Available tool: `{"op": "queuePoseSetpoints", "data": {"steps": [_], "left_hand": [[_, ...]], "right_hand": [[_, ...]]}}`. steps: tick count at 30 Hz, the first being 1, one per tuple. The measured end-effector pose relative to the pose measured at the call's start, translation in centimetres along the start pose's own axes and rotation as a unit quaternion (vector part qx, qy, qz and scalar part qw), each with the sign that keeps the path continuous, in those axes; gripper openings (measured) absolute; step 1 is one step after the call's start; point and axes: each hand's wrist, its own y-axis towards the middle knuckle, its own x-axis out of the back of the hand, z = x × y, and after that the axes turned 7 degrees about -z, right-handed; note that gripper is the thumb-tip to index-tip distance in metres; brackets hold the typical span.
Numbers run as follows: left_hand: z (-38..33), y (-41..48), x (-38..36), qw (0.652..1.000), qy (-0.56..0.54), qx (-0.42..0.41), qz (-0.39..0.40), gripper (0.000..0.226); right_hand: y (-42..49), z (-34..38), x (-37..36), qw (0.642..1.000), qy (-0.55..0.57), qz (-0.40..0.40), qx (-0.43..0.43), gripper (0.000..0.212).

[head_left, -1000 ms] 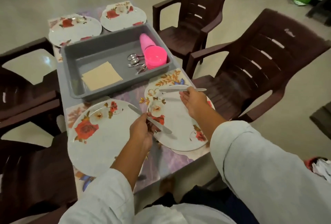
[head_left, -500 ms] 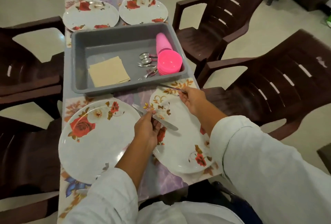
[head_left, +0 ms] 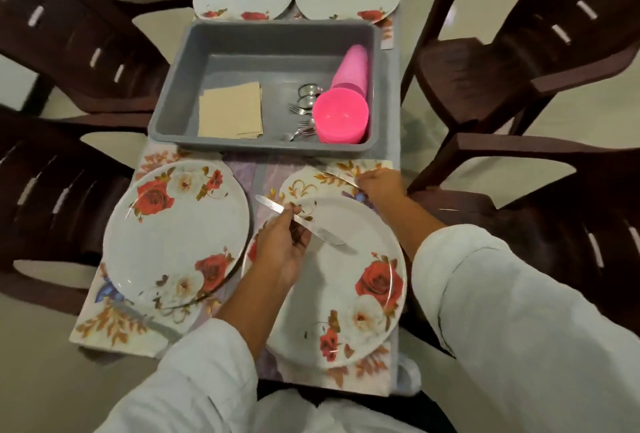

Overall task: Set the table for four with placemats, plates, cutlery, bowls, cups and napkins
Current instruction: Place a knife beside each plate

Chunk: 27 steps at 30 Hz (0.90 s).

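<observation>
While the near right plate sits on its placemat, the left grip pinches a knife above it, probably meant for the left plate. The right grip holds a second knife low at the plate's far edge, apparently to lay it down. Forks, bowls, cups and napkins lie in the grey tub on the bench.

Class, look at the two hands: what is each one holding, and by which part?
The left hand pinches a knife near its middle; the right hand holds a second knife by one end.
</observation>
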Motion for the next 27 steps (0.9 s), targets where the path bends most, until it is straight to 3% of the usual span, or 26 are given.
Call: {"op": "queuePoseSetpoints", "data": {"steps": [3, 7, 11, 19, 27], "left_hand": [[1.4, -1.2, -0.8, 0.999, -0.029, -0.012, -0.013, 0.015], [2.3, -2.0, -1.4, 0.999, -0.036, -0.009, -0.028, 0.019], [2.9, -2.0, -2.3, 0.999, -0.026, -0.018, -0.026, 0.024], [3.5, -0.6, -2.4, 1.000, -0.012, -0.012, 0.000, 0.024], [4.0, -0.4, -2.8, 1.000, -0.012, -0.007, 0.012, 0.024]], "right_hand": [[1.2, -1.1, -0.2, 0.996, -0.068, 0.015, 0.061, 0.016], [0.4, -0.7, 0.9, 0.982, -0.139, 0.032, 0.123, 0.016], [0.0, -0.1, 1.2, 0.970, -0.190, 0.044, 0.145, 0.007], [-1.4, 0.2, 1.0, 0.941, -0.274, 0.010, 0.199, 0.019], [-1.8, 0.3, 1.9, 0.939, -0.261, 0.006, 0.223, 0.016]]}}
